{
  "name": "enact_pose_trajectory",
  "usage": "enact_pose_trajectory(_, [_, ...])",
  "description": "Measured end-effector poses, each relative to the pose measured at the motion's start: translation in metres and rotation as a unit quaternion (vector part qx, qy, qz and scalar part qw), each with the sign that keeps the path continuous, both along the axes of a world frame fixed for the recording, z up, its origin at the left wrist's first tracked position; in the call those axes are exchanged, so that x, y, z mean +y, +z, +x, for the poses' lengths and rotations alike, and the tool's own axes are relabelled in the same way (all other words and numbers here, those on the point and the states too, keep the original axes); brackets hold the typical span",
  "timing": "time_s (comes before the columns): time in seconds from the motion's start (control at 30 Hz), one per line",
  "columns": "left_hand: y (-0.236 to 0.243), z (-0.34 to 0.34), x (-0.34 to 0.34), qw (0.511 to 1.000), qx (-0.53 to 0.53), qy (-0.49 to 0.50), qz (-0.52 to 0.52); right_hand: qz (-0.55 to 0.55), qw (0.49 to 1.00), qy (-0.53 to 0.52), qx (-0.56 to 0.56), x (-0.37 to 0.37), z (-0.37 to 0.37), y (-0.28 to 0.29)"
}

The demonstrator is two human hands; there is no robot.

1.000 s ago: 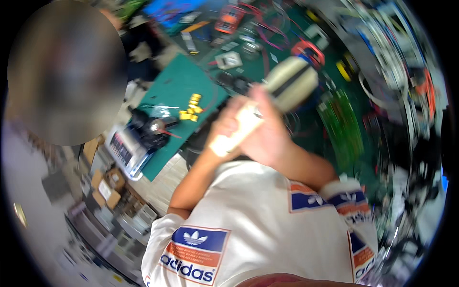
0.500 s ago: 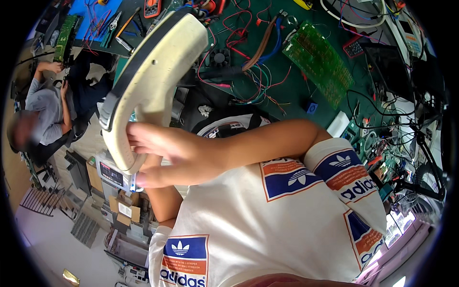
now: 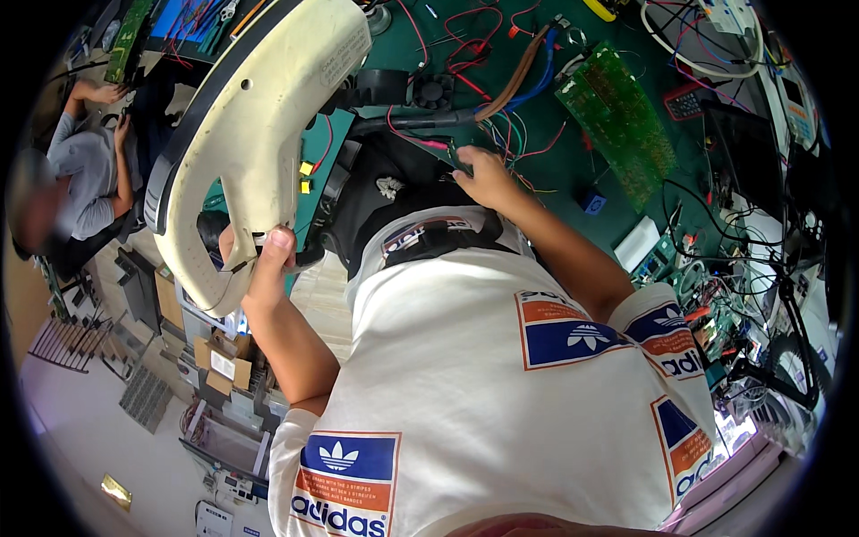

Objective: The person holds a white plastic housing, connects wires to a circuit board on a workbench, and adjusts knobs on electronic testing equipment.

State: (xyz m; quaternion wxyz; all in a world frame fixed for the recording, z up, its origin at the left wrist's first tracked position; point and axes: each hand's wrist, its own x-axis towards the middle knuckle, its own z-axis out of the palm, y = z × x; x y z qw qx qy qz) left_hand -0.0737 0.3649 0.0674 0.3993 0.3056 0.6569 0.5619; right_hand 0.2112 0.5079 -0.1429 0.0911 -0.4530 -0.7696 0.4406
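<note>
A large cream-coloured handheld device (image 3: pixel 259 107) with a black edge strip and a loop handle is raised at my left, tilted, its wide end towards the bench. My left hand (image 3: pixel 268 273) is closed round the lower part of its handle, thumb on the near side; the other fingers are mostly hidden behind it. Over the bench's near edge is my right hand (image 3: pixel 490 179), fingers curled beside a pink-sleeved lead (image 3: pixel 435 144) and thin coloured wires (image 3: pixel 514 143). What its fingertips hold, if anything, I cannot make out.
On the green bench (image 3: pixel 537 206) lie a green circuit board (image 3: pixel 617 125), a small black fan (image 3: pixel 433 91), a thick brown-and-blue cable (image 3: pixel 519 76) and a small blue block (image 3: pixel 591 201). Another person (image 3: pixel 94 170) sits at the far left. Tangled cables and boards crowd the right side.
My right hand has left the device's handle and moved right to the wires at the bench edge. My left hand now shows on the handle; the device has shifted slightly left.
</note>
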Motion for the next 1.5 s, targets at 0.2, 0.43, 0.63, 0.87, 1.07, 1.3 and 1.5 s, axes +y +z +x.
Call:
enact_pose_trajectory(0.2, [0.001, -0.003, -0.002, 1.000, -0.009, 0.005, -0.007, -0.069, 0.975, 0.029, -0.211, 0.004, -0.011, -0.054])
enact_pose_trajectory(0.43, [0.005, -0.002, 0.000, 0.998, -0.016, 0.063, -0.020, -0.370, 0.919, -0.032, -0.134, 0.014, -0.011, -0.080])
enact_pose_trajectory(0.63, [0.007, -0.008, -0.004, 0.999, -0.008, 0.036, -0.032, -0.356, 0.933, 0.040, -0.035, 0.013, -0.001, -0.049])
enact_pose_trajectory(0.87, [0.001, -0.011, -0.009, 0.999, -0.002, 0.017, -0.038, -0.350, 0.931, 0.075, 0.067, 0.029, 0.017, 0.019])
enact_pose_trajectory(1.07, [-0.001, -0.013, -0.008, 0.999, -0.016, 0.004, -0.044, -0.343, 0.931, 0.056, 0.109, 0.040, 0.030, 0.032])
enact_pose_trajectory(1.3, [-0.002, -0.006, -0.007, 0.998, 0.025, 0.046, -0.041, -0.288, 0.951, -0.038, 0.110, 0.038, 0.046, -0.002])
enact_pose_trajectory(1.5, [0.002, -0.006, 0.003, 0.999, -0.004, 0.003, -0.048, -0.302, 0.949, -0.028, 0.082, 0.027, 0.050, -0.048])
